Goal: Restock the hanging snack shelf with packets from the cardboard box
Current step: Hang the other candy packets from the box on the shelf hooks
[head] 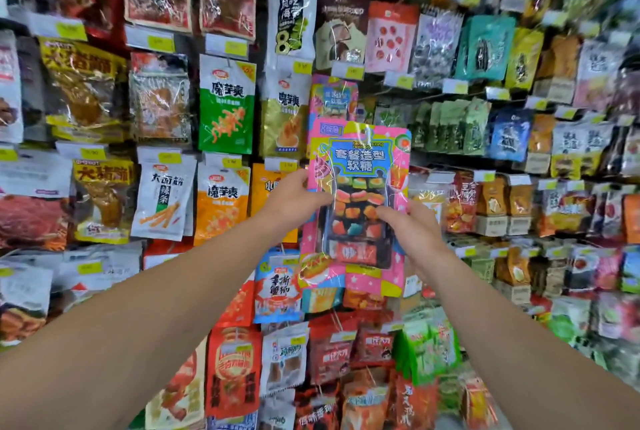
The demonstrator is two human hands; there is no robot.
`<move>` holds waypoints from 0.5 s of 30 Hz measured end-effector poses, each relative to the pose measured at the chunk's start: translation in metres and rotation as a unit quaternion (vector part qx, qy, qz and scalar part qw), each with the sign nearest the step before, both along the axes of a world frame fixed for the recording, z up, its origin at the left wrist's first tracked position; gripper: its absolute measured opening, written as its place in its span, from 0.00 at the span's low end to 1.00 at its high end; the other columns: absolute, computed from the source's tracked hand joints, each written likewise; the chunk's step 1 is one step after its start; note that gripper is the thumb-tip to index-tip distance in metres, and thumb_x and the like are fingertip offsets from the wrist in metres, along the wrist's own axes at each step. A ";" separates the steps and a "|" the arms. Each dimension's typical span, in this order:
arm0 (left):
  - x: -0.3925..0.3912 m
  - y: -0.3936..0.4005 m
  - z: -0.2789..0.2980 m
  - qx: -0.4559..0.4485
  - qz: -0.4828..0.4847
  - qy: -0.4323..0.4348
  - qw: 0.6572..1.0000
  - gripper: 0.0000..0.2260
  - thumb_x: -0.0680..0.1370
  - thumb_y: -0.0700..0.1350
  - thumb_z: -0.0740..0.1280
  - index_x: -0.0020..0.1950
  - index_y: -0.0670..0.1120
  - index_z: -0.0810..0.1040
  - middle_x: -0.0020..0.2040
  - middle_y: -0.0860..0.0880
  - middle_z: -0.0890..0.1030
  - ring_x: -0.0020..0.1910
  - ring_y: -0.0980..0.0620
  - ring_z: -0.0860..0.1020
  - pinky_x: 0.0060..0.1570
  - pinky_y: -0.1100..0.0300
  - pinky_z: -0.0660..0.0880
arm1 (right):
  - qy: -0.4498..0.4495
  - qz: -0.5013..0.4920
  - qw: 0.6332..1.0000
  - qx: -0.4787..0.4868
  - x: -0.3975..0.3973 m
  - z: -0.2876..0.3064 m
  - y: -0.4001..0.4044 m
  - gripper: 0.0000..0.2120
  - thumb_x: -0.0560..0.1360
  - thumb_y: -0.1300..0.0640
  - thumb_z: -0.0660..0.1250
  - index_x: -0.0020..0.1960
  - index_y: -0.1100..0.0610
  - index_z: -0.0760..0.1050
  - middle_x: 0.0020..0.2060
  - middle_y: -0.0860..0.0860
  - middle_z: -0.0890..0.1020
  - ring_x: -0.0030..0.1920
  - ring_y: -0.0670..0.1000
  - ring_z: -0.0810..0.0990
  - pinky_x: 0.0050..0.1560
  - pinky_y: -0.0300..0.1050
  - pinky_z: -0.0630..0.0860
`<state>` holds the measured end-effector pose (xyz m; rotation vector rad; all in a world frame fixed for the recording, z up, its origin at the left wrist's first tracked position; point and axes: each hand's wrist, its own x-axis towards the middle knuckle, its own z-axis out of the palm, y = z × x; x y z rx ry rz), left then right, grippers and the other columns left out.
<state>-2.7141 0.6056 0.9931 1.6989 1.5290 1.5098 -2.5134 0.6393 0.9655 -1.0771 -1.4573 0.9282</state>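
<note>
Rows of hanging snack packets fill the whole wall of the shop shelf, each row carrying small yellow price tags, and the cardboard box of the task is not in view. From the left comes the left hand, which grips the left edge of the glossy pink plastic packet of sushi-shaped gummy candy, with the thumb lying on its front and the other fingers behind it. This packet is held upright, its long axis vertical, and the punched hanging hole at its top points up toward the shelf. Directly above and behind its top edge hangs a second pink packet of the same candy, so I judge that the peg to be used is there, a little higher and further from the person than the hole. To the right, the right hand pinches the right side of the packet, lower than the left one. Both hands are about equally near the peg, so the coming move should be a lift upward and forward together.
</note>
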 end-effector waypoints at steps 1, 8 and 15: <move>0.000 0.012 0.002 0.007 -0.003 0.000 1.000 0.06 0.75 0.43 0.70 0.50 0.44 0.78 0.31 0.52 0.74 0.25 0.59 0.71 0.27 0.65 0.67 | -0.003 -0.005 1.000 0.000 0.001 0.004 0.009 0.34 0.55 0.39 0.73 0.53 0.59 0.79 0.46 0.57 0.86 0.47 0.58 0.86 0.53 0.63 0.81; -0.005 0.105 0.027 0.054 -0.032 -0.022 0.998 0.09 0.73 0.47 0.75 0.52 0.51 0.80 0.43 0.53 0.84 0.44 0.53 0.82 0.47 0.56 0.77 | -0.011 -0.001 0.999 0.034 -0.003 0.031 0.101 0.11 0.72 0.51 0.73 0.51 0.55 0.82 0.38 0.48 0.87 0.41 0.50 0.87 0.46 0.50 0.82; -0.023 0.186 0.056 0.077 0.028 -0.070 0.994 0.08 0.72 0.43 0.76 0.46 0.41 0.82 0.44 0.43 0.85 0.40 0.50 0.80 0.41 0.60 0.75 | -0.033 0.007 0.996 0.081 -0.033 0.060 0.192 0.15 0.64 0.48 0.75 0.45 0.56 0.80 0.38 0.52 0.85 0.40 0.53 0.84 0.44 0.51 0.79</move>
